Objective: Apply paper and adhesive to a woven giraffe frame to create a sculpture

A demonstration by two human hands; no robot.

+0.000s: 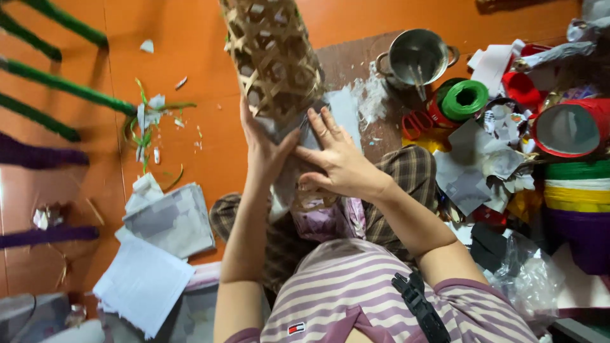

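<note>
A woven bamboo lattice frame [273, 57] stands tilted above my lap, its lower part covered with grey paper [346, 108]. My left hand [262, 149] lies flat against the left side of the papered part, fingers spread. My right hand [337, 159] presses flat on the paper from the right, fingers apart. Both hands touch the papered frame; neither is closed around it. My knees in checked trousers [413, 174] sit below the frame.
A metal pot [416, 54] holding a brush stands at the top right. Beside it are green string spools [465, 100], red scissors [416, 122], a red tub [569, 127], stacked coloured rolls [578, 190] and paper scraps. Paper sheets [168, 219] lie on the orange floor at left.
</note>
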